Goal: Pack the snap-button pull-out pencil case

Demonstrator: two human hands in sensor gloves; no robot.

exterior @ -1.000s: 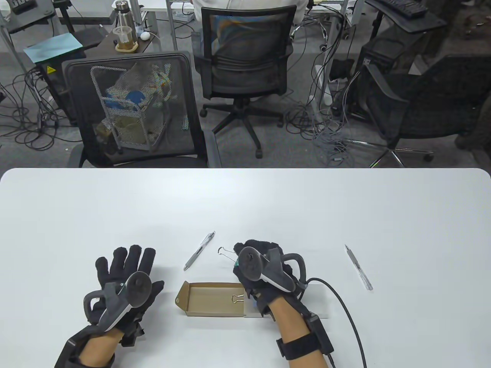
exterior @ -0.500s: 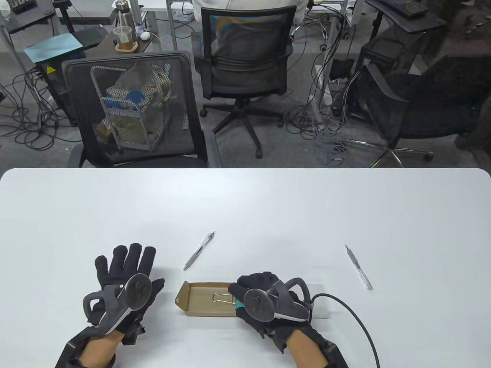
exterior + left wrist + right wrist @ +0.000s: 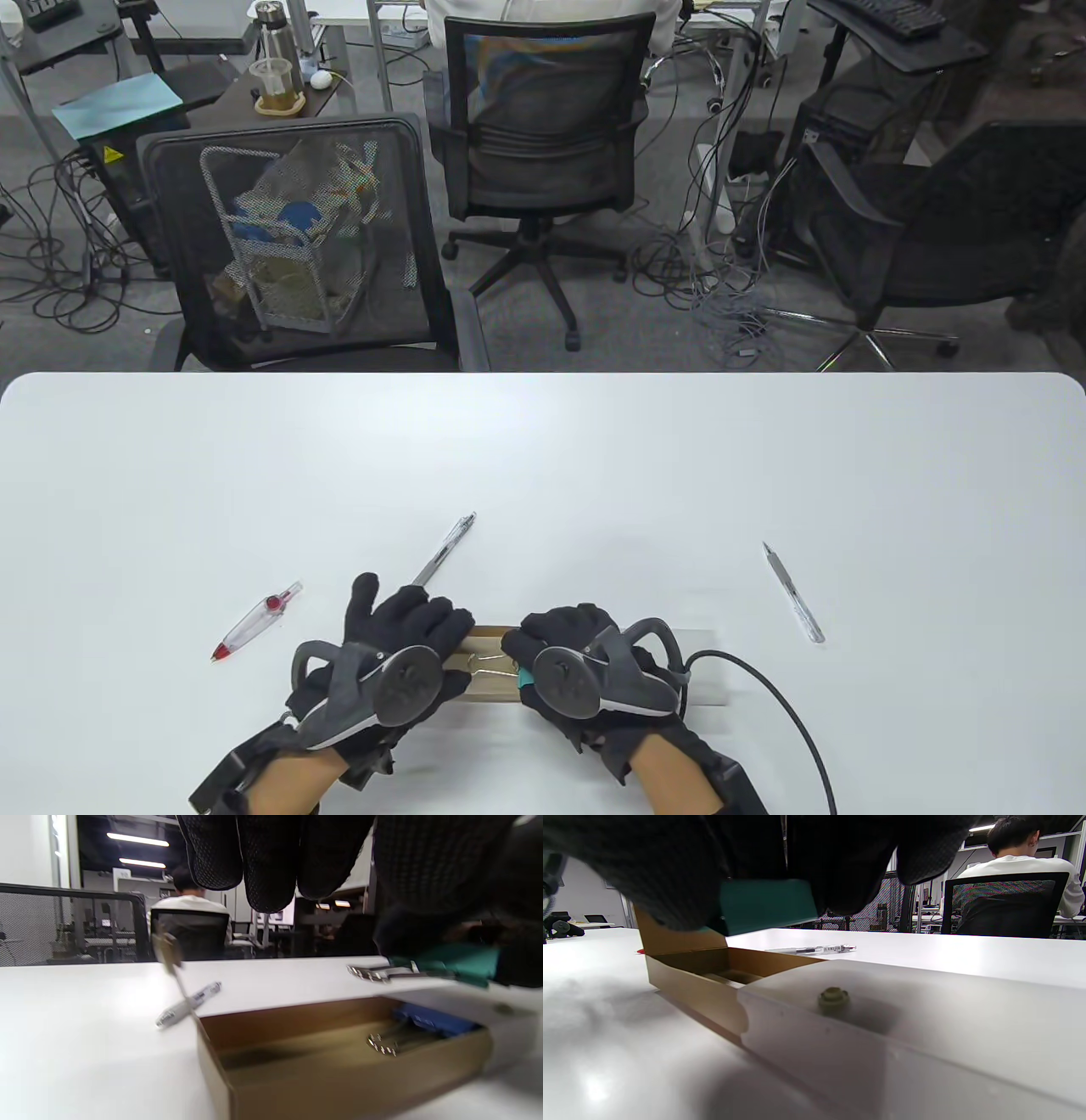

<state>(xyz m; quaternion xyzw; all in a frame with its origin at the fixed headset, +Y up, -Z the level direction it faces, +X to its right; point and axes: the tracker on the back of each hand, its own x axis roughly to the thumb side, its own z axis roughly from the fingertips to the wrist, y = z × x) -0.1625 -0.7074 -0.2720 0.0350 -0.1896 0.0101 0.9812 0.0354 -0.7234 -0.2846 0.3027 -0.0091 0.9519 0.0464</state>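
Moved in from the left: left hand (image 3: 399, 645), now over the brown tray's (image 3: 339, 1069) left end, fingers loosely curled, holding nothing seen. Left behind: red-tipped pen (image 3: 254, 622). Right hand (image 3: 585, 662) pinching a green binder clip (image 3: 441, 963) just above the tray, blue clip (image 3: 432, 1022) already inside. Packing step. Next: drop clip between the tray walls. Plenty of bare table (image 3: 543, 458) beyond; sleeve (image 3: 903, 1027) touching on the right.

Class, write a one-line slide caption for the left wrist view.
Gloved right hand holds a green binder clip above the open brown cardboard drawer.
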